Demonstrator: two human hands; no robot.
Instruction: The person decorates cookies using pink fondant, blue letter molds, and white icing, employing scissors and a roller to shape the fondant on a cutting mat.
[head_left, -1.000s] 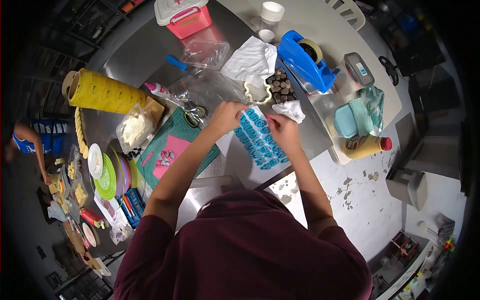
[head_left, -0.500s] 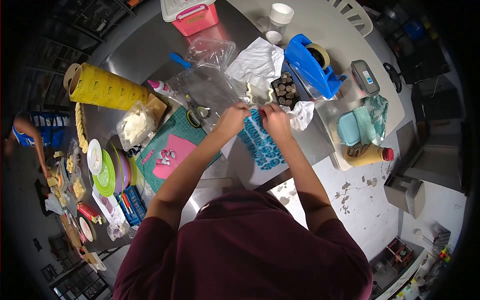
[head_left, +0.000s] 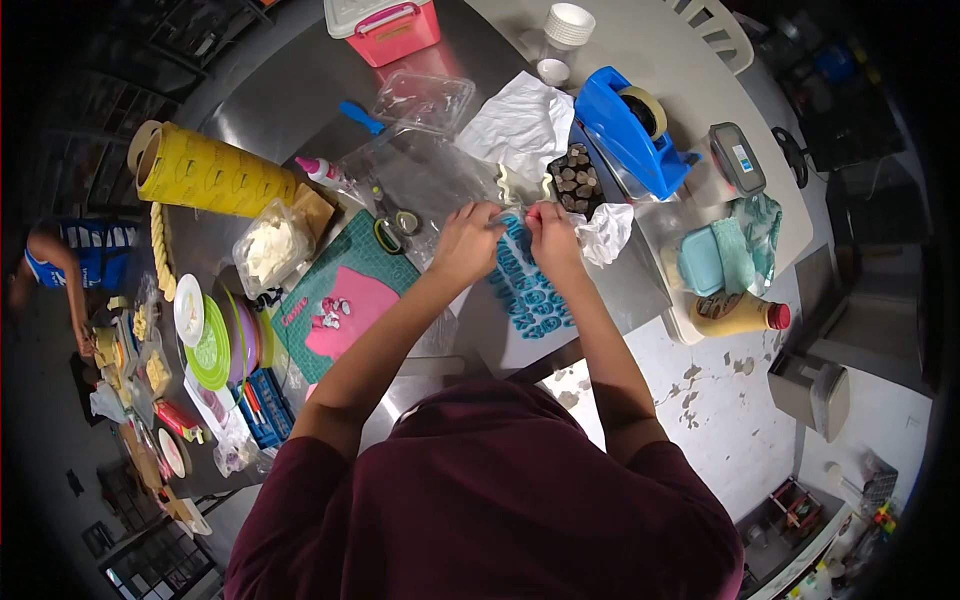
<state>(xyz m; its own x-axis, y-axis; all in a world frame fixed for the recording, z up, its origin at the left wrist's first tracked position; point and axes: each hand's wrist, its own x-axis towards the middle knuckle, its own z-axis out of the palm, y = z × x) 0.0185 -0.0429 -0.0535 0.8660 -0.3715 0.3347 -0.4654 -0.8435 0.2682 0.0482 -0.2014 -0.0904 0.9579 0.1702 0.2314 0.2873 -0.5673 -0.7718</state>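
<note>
A white sheet covered in rows of turquoise cut-out letters [head_left: 527, 285] lies on the grey metal table [head_left: 280, 95], directly in front of the person in the maroon top. Both hands meet at the sheet's far end. The left hand [head_left: 468, 243] has its fingers pinched together on the top edge of the sheet, and the right hand [head_left: 548, 235] is pinched closed on the same edge just beside it, so the two hands nearly touch. Whether they grip a single letter or the sheet itself is too small to tell.

Just beyond the hands sits a cream wavy-edged cutter [head_left: 522, 186], and next to it a dark tray of small brown pieces [head_left: 577, 180]. A crumpled white tissue [head_left: 603, 232] lies just right of the right hand. Farther back stands a blue tape dispenser [head_left: 633, 134], with a sheet of crumpled white paper [head_left: 522, 118] to its left.

To the left of the left hand lies a green cutting mat [head_left: 365, 255] carrying a pink sheet [head_left: 352, 310]. A large yellow roll [head_left: 205, 175] rests farther left, and a stack of green and purple plates [head_left: 222, 348] sits near the table's edge. A pink lidded box [head_left: 385, 22] stands at the far end.
</note>
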